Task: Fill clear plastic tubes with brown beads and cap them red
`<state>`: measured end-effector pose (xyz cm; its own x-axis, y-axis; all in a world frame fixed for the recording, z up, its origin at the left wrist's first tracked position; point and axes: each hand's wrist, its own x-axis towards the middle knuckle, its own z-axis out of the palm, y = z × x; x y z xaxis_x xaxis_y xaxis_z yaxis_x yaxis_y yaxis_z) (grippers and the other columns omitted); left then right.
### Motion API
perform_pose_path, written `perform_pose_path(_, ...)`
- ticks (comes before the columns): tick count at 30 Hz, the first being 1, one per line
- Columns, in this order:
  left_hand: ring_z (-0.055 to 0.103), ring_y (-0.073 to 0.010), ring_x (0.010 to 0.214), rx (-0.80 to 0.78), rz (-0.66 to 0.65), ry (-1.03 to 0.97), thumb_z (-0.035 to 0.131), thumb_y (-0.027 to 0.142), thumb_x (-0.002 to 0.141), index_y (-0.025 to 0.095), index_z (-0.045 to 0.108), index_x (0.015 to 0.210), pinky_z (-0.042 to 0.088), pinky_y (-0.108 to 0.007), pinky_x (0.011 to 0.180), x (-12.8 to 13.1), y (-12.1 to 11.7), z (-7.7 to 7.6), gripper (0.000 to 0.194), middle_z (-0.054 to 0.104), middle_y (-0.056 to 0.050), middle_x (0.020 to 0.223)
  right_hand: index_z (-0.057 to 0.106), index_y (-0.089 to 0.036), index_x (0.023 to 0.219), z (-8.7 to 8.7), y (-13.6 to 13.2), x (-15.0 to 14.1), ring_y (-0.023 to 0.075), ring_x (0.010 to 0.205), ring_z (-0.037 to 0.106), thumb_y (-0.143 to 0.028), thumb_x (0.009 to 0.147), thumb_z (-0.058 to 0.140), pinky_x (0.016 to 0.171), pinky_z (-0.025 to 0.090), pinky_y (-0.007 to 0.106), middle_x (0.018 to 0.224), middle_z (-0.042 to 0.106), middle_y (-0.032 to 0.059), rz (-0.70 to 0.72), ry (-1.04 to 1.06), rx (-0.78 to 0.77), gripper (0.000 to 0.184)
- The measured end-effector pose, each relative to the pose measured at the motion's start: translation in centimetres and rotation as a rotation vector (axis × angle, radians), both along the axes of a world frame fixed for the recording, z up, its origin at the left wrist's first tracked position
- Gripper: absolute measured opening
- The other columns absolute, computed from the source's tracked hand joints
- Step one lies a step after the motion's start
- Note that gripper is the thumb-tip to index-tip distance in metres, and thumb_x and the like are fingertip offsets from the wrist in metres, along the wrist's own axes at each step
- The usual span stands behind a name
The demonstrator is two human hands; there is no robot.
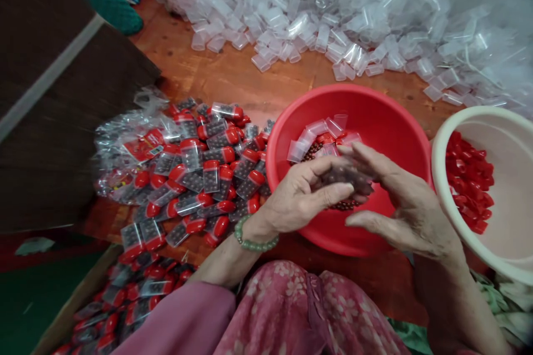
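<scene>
Red basin (377, 116) under both hands: left hand (302, 194) has its fingers curled round a clump of dark beads (347, 177), right hand (406, 205) has its fingers half open, arched against them, grip unclear. Cupped hands held low over the basin catch any spills. Clear tubes (310, 141) lie in the basin, filled red-capped tubes (212, 175) heap at left, empty tubes (333, 28) fill the top of the frame, and red caps (468, 177) sit in a cream basin (508, 188) at right.
</scene>
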<state>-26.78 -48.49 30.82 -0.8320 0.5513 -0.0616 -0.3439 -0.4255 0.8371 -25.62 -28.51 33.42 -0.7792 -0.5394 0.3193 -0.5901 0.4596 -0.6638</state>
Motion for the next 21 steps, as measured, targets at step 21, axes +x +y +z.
perform_pose_path(21, 0.074, -0.0185, 0.097, -0.092, 0.121, 0.092, 0.084, 0.037, 0.082, 0.017, 0.078, 0.106, 0.057, -0.028, 0.092, -1.4, -1.2, -1.7, 0.031, 0.08, -0.007, 0.104, 0.062, -0.029, 0.141, -1.3, -1.9, -1.0, 0.0209, 0.104, 0.074, -0.021, 0.091, 0.075, 0.094, 0.062, 0.038, 0.128, 0.074, 0.0087, -0.071, 0.029, -0.203, 0.052)
